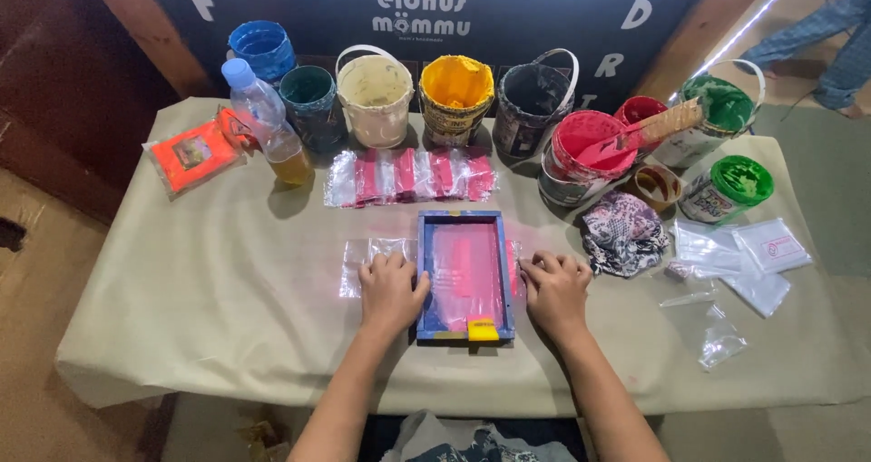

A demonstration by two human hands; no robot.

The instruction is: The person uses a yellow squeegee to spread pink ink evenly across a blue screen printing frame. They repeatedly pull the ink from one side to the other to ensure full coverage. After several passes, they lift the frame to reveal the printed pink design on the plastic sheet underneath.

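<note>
A small blue-framed printing screen smeared with pink ink lies flat on a clear plastic bag at the table's middle. A yellow-handled squeegee rests at the frame's near end. My left hand lies palm down against the frame's left side, on the bag. My right hand presses flat against the frame's right side. Neither hand grips anything.
A row of pink-printed plastic bags lies behind the frame. Several paint buckets line the back, among them a yellow one and a pink one. A bottle, a patterned rag and loose clear bags sit around the beige-covered table.
</note>
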